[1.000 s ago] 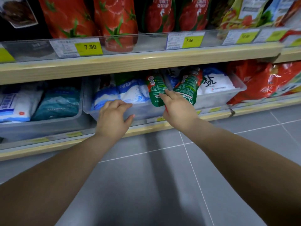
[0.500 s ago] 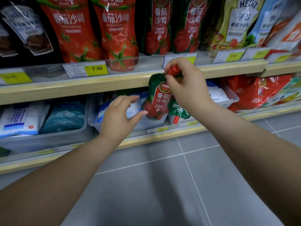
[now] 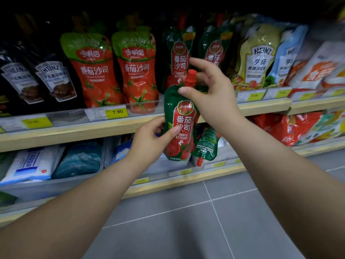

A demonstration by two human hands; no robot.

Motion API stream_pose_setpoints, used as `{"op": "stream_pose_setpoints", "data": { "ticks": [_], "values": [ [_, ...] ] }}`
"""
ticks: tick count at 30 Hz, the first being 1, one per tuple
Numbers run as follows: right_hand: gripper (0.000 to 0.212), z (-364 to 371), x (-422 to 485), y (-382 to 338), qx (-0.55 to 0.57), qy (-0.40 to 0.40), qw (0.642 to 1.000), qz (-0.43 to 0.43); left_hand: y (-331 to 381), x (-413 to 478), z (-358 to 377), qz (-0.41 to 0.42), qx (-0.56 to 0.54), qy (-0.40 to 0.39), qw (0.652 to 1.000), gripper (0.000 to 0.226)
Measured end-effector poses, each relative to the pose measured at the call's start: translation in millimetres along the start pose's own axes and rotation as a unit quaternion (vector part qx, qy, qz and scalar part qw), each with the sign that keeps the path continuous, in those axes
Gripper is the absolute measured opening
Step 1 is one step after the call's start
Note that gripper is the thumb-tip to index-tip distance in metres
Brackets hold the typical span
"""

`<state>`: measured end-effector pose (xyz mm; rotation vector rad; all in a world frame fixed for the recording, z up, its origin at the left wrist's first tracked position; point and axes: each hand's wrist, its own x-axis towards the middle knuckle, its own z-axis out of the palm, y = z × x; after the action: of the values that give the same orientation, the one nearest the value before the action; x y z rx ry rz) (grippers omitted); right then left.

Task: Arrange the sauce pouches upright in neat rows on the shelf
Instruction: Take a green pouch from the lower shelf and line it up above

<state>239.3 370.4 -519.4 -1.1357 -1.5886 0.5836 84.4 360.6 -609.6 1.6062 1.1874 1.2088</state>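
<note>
A green and red ketchup pouch is held upright in front of the wooden shelf, its red cap on top. Its label reads 番茄沙司 and TOMATO KETCHUP. The left hand is closed on the lower left side of this pouch, thumb across the front. The right hand pinches the top of the pouch just below the cap with thumb and fingers, the forefinger lifted free. A second pouch of the same kind hangs upside down just behind the first, its small red cap pointing down; which hand carries it cannot be told.

On the shelf behind stand two matching green ketchup pouches, upright, with the same writing. To their left are two larger red pouches marked 今明后 番茄沙司, above a yellow price tag reading 7.90. Farther left are dark Heinz pouches; to the right a yellow-green Heinz pouch and a blue one beside it. White and blue bags lie in bins on the lower shelf.
</note>
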Motion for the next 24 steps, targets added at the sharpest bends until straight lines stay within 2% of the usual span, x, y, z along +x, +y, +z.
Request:
{"op": "stream_pose_setpoints", "data": {
  "ticks": [3, 7, 10, 12, 16, 18, 21, 24],
  "values": [
    [0.078, -8.8, -10.4, 12.8, 0.001, 0.031, 0.999, 0.015, 12.2, 10.9, 2.1, 0.017, -0.025, 0.009, 1.0, 0.016],
    [0.088, -10.9, -31.4, 35.6, -0.037, -0.007, 0.996, 0.084, 29.7, 25.6, 4.2, 0.065, -0.015, 0.028, 0.997, 0.016],
    [0.068, -7.3, -33.0, 42.6, -0.024, -0.03, 0.996, 0.086, 41.1, 29.8, 7.4, 0.094, -0.006, 0.026, 0.995, 0.023],
    [0.05, -5.4, -30.5, 43.3, -0.003, -0.005, 0.997, 0.08, 47.2, 31.1, 9.0, 0.114, 0.019, 0.02, 0.993, 0.029],
    [0.04, -4.0, -21.1, 39.1, 0.007, 0.056, 0.997, 0.049, 45.3, 33.5, 2.5, 0.151, 0.105, 0.067, 0.981, 0.044],
    [0.04, -3.6, -11.5, 34.6, 0.003, 0.086, 0.996, 0.028, 36.3, 31.9, -6.4, 0.166, 0.183, 0.106, 0.963, 0.045],
    [0.04, -1.3, 6.9, 28.9, -0.002, 0.113, 0.993, 0.012, 17.9, 29.3, -19.4, 0.175, 0.33, 0.157, 0.914, 0.045],
    [0.036, 4.4, 22.7, 28.2, -0.031, 0.128, 0.991, -0.01, 5.7, 28.9, -27.0, 0.167, 0.417, 0.174, 0.876, 0.049]
  ]
}}
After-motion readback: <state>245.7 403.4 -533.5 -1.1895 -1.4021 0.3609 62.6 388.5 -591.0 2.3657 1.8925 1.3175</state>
